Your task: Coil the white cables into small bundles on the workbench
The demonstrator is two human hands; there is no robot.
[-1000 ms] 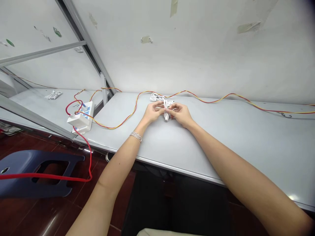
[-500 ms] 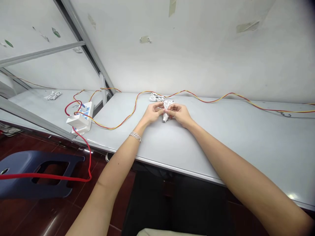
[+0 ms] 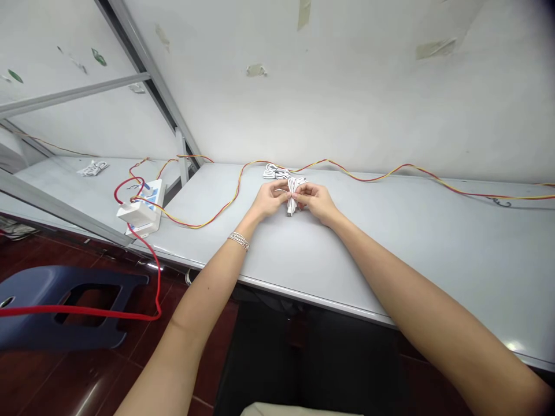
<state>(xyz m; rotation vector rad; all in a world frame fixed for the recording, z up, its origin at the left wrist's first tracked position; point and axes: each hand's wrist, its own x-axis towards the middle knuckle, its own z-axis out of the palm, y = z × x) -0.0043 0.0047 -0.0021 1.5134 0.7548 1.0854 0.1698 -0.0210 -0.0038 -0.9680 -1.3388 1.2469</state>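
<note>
Between my two hands is a coiled white cable (image 3: 292, 203), pinched in at its middle, with one plug end pointing toward me. From its left side my left hand (image 3: 269, 200) grips it, thumb and fingertips closed at the waist of the bundle. My right hand (image 3: 315, 200) closes on the same spot from the right, its thumb tip meeting the left one. The fingers partly cover the bundle's middle. Just behind, a second white cable bundle (image 3: 276, 171) with a dark tie lies on the grey table (image 3: 277, 248).
A white power strip (image 3: 151, 202) with a white adapter (image 3: 137, 214) and a red cord (image 3: 158, 277) is at the left. A red-yellow twisted wire (image 3: 236, 193) runs along the wall. Another cable bundle (image 3: 93, 168) lies farther left. A blue stool (image 3: 39, 289) stands below.
Hardly anything differs. Both hands stay at the middle of the cable bundle, with only a slight shift of the fingertips.
</note>
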